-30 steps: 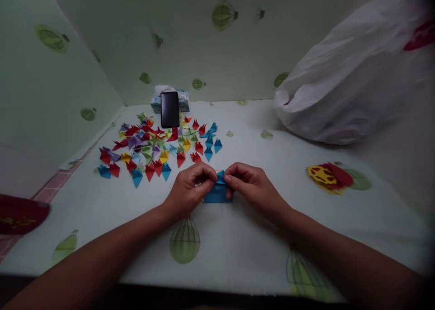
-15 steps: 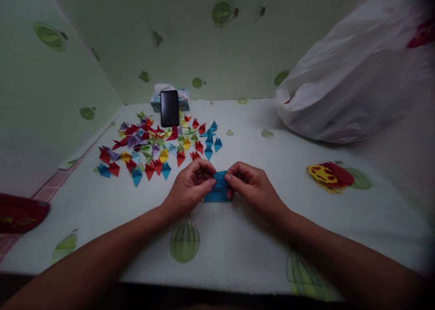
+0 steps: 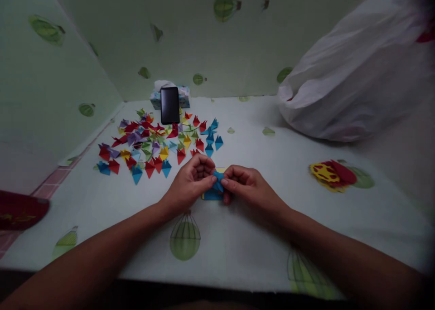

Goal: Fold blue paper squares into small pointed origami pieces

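Note:
Between my fingertips is a small piece of folded blue paper (image 3: 219,183). My left hand (image 3: 192,181) pinches its left side between thumb and forefinger. From the right, my right hand (image 3: 249,185) grips the other side with thumb and fingers. Below it on the table lies a stack of square paper sheets (image 3: 212,196), blue on top with a yellow edge showing. Fingers hide part of the folded piece. Beyond my left hand spreads a pile of small folded paper figures (image 3: 158,162) in red, blue, yellow, green and purple.
A black phone (image 3: 169,105) leans against a tissue box (image 3: 184,97) at the back. A large white plastic bag (image 3: 340,83) stands at the right rear. Red and yellow cut-outs (image 3: 331,176) lie at right, and a red object (image 3: 23,210) sits at the left edge.
The blue paper in my fingers has gone from lying nearly flat over the stack to a narrower, raised folded shape. My hands have drawn slightly closer together.

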A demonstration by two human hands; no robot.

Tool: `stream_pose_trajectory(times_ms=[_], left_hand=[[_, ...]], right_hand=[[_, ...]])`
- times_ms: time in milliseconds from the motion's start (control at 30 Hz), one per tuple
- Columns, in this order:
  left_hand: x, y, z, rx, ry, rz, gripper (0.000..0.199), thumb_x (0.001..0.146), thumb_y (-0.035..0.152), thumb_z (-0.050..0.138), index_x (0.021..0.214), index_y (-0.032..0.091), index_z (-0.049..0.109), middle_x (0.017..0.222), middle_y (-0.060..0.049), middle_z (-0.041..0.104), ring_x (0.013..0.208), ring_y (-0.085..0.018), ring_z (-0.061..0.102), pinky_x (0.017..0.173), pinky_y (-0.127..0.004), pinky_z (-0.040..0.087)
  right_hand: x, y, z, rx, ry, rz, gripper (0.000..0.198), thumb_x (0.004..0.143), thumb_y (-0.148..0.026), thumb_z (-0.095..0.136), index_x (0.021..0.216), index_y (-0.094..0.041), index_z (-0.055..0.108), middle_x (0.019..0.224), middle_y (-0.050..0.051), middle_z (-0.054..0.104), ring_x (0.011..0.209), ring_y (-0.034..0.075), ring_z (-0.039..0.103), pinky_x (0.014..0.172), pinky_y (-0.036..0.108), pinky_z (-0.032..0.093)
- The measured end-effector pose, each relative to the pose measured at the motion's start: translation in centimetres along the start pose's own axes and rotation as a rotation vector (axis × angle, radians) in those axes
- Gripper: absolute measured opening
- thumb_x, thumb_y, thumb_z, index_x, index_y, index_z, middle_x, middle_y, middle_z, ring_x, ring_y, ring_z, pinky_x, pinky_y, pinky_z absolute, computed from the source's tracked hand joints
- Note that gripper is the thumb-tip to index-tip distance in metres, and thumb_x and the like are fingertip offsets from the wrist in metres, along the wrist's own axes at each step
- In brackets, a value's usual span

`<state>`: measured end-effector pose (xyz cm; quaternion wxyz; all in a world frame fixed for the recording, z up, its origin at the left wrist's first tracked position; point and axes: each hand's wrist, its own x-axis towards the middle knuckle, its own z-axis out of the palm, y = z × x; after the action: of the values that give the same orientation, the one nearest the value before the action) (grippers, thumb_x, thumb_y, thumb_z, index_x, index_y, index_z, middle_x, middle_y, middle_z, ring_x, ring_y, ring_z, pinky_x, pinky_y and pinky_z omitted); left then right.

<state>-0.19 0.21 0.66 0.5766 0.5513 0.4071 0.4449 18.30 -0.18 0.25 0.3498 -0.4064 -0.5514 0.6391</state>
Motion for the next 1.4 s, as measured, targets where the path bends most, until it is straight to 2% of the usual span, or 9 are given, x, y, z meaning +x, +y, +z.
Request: stream_pose_trajectory(times_ms=[200,333,467,700,1033,1300,1400], left_hand=[[0.07,-0.06,-0.06,0.021,-0.042,0.022,0.021,0.077,0.023,0.074,0.089,0.017,0.057,0.082,0.001,0.057,0.075,-0.010,0.056,0.068,-0.022,0.047],[0.06,-0.24,-0.13,0.111,-0.039,0.027,0.017,0.079,0.024,0.073,0.089,0.016,0.062,0.077,0.000,0.059,0.071,-0.011,0.056,0.064,-0.022,0.046],[-0.07,-0.25,-0.11,0.219,-0.018,0.045,0.014,0.080,0.024,0.071,0.092,0.017,0.066,0.079,-0.002,0.066,0.072,-0.013,0.061,0.067,-0.024,0.049],[-0.20,0.25,-0.16,0.397,-0.003,0.093,0.010,0.083,0.026,0.069,0.081,0.016,0.068,0.074,-0.002,0.066,0.068,-0.013,0.060,0.062,-0.023,0.046],[-0.22,0.17,-0.02,0.261,0.003,-0.036,0.015,0.075,0.028,0.070,0.072,0.016,0.061,0.071,-0.001,0.061,0.064,-0.012,0.054,0.059,-0.024,0.042],[-0.24,0.08,0.22,0.192,0.044,-0.043,0.016,0.070,0.024,0.072,0.067,0.016,0.059,0.069,0.000,0.061,0.063,-0.011,0.055,0.059,-0.023,0.043],[-0.19,0.03,0.25,0.191,0.088,-0.028,0.014,0.070,0.023,0.072,0.067,0.016,0.060,0.070,0.000,0.062,0.065,-0.011,0.056,0.061,-0.023,0.046]], right_hand=[[0.02,0.11,0.01,0.041,0.061,0.000,0.029,0.082,-0.043,0.071,0.073,-0.019,0.057,0.058,-0.002,0.064,0.056,0.012,0.057,0.061,0.027,0.045],[0.20,0.32,-0.07,0.040,0.096,-0.035,0.030,0.081,-0.044,0.072,0.072,-0.019,0.059,0.058,-0.002,0.063,0.057,0.012,0.056,0.063,0.028,0.044],[0.21,0.46,-0.06,0.020,0.118,-0.033,0.027,0.082,-0.042,0.071,0.074,-0.019,0.060,0.058,-0.002,0.062,0.058,0.013,0.056,0.064,0.028,0.044],[0.16,0.25,-0.06,-0.032,0.140,-0.042,0.025,0.081,-0.039,0.069,0.072,-0.020,0.058,0.058,-0.003,0.061,0.058,0.013,0.056,0.064,0.029,0.045],[0.05,0.02,0.26,-0.020,0.118,-0.063,0.027,0.080,-0.043,0.071,0.073,-0.019,0.058,0.061,-0.003,0.060,0.059,0.013,0.056,0.062,0.028,0.045],[0.08,0.14,0.26,-0.027,0.103,-0.075,0.028,0.082,-0.044,0.069,0.074,-0.020,0.057,0.063,-0.003,0.060,0.059,0.013,0.057,0.062,0.029,0.046],[0.17,0.10,0.20,-0.006,0.113,-0.094,0.023,0.084,-0.041,0.067,0.081,-0.021,0.056,0.063,-0.004,0.060,0.059,0.013,0.059,0.063,0.029,0.047]])
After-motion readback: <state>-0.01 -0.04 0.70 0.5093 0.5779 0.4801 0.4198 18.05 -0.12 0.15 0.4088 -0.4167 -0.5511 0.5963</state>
